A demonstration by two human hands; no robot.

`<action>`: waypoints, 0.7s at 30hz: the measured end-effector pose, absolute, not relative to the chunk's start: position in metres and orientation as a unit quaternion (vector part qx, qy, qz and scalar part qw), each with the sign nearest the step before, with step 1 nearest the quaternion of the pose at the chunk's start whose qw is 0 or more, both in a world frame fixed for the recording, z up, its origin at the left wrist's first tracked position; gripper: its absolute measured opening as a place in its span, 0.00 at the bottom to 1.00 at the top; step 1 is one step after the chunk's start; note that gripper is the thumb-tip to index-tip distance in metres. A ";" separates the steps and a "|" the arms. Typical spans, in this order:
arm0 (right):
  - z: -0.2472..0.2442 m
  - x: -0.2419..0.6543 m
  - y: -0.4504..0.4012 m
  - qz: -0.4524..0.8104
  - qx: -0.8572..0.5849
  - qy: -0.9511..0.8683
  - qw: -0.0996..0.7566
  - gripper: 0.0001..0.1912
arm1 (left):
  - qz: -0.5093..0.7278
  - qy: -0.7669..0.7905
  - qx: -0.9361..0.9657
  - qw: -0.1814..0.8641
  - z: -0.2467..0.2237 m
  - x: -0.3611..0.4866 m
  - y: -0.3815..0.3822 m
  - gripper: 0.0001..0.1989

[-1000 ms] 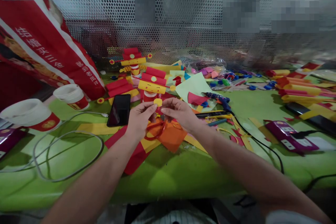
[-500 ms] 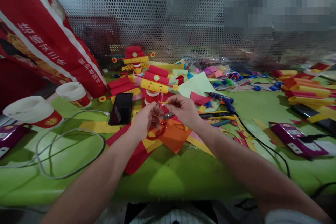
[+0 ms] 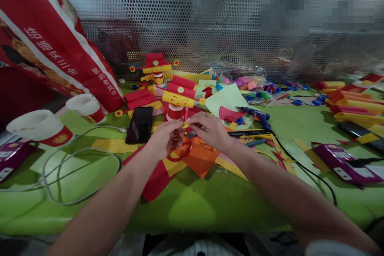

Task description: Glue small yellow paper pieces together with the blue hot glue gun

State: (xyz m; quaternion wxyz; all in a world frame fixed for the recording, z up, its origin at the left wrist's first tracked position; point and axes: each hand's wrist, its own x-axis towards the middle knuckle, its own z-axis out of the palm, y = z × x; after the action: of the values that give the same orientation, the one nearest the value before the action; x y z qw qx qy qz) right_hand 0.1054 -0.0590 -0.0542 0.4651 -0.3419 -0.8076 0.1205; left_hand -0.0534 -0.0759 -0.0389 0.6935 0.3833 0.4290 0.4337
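Observation:
A small yellow paper strip (image 3: pixel 185 125) is pinched between the fingertips of my left hand (image 3: pixel 165 138) and my right hand (image 3: pixel 210 128), which meet in front of a paper figure. The figure has a red paper-cup body (image 3: pixel 175 113), a yellow face (image 3: pixel 179 99) and a red hat (image 3: pixel 181 83). Below my fingers are red-handled scissors (image 3: pixel 189 153), partly hidden by my left hand; I cannot tell whether that hand touches them. Orange paper (image 3: pixel 202 158) and red paper (image 3: pixel 156 182) lie under and beside them.
A second paper figure (image 3: pixel 156 68) stands behind. To the left are a phone (image 3: pixel 139 125), paper cups (image 3: pixel 87 108), a white cable (image 3: pixel 81 149) and a red bag (image 3: pixel 60 44). On the right lie a glue gun (image 3: pixel 255 114), a purple power strip (image 3: pixel 342 162) and rolled paper (image 3: pixel 357 102).
My right fingertips have moved slightly left and down, bringing the yellow strip to my left fingertips. The whole view has shifted a little; the figure stands in place.

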 end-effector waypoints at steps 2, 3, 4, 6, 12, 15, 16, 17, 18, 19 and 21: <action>-0.054 0.105 -0.059 0.133 -0.347 -0.805 0.462 0.09 | 0.436 0.426 0.408 0.680 -0.038 -0.054 -0.077 0.09; -0.054 0.105 -0.060 0.148 -0.353 -0.798 0.466 0.09 | 0.436 0.425 0.417 0.675 -0.038 -0.054 -0.077 0.10; -0.053 0.105 -0.060 0.169 -0.363 -0.783 0.475 0.08 | 0.437 0.425 0.426 0.668 -0.037 -0.055 -0.078 0.10; -0.054 0.104 -0.059 0.232 -0.394 -0.733 0.503 0.06 | 0.454 0.422 0.447 0.645 -0.036 -0.057 -0.077 0.11; -0.070 0.093 -0.048 0.492 -0.496 -0.486 0.525 0.09 | 0.554 0.461 0.521 0.458 -0.030 -0.069 -0.067 0.08; -0.075 0.083 -0.039 0.522 -0.501 -0.396 0.566 0.14 | 0.608 0.468 0.500 0.401 -0.021 -0.079 -0.056 0.07; -0.076 0.080 -0.035 0.522 -0.496 -0.382 0.580 0.15 | 0.627 0.467 0.490 0.386 -0.018 -0.082 -0.051 0.06; -0.076 0.078 -0.032 0.523 -0.487 -0.370 0.594 0.15 | 0.645 0.465 0.480 0.370 -0.015 -0.086 -0.046 0.05; -0.076 0.075 -0.028 0.527 -0.476 -0.355 0.608 0.15 | 0.656 0.463 0.475 0.361 -0.012 -0.089 -0.041 0.05; -0.077 0.074 -0.025 0.529 -0.466 -0.345 0.620 0.15 | 0.663 0.460 0.474 0.354 -0.009 -0.091 -0.035 0.05; -0.078 0.071 -0.017 0.531 -0.453 -0.347 0.626 0.15 | 0.666 0.456 0.475 0.351 -0.006 -0.095 -0.023 0.05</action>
State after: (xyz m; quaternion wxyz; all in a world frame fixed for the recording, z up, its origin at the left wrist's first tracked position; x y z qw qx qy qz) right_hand 0.0714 -0.0172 -0.0784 0.6264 -0.4533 -0.3472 0.5306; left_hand -0.0952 -0.0232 -0.0055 0.3510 0.4751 0.4558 0.6658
